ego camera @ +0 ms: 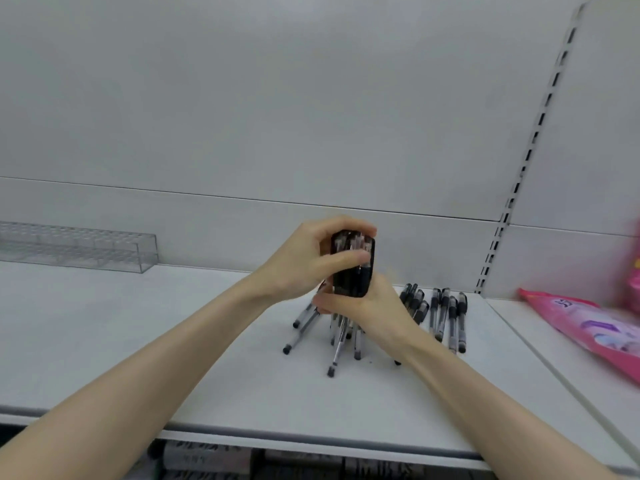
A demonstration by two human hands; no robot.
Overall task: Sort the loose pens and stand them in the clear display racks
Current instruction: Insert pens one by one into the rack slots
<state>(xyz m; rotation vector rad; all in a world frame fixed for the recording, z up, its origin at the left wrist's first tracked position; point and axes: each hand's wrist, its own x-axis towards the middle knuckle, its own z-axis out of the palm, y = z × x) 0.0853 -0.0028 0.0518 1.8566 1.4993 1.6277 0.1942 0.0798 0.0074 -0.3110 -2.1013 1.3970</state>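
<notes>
White shop shelf (173, 341) carries a bundle of black-capped pens (351, 271) standing upright, its lower ends fanned out. The left hand (304, 261) grips the bundle at the caps and the right hand (377, 306) clasps the barrels just below. Loose pens (446, 317) lie right of the bundle, and a clear display rack (79, 247) stands far left of it.

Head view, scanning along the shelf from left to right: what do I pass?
In order: clear display rack → pen bundle → loose pens lying flat → pink packet.
</notes>
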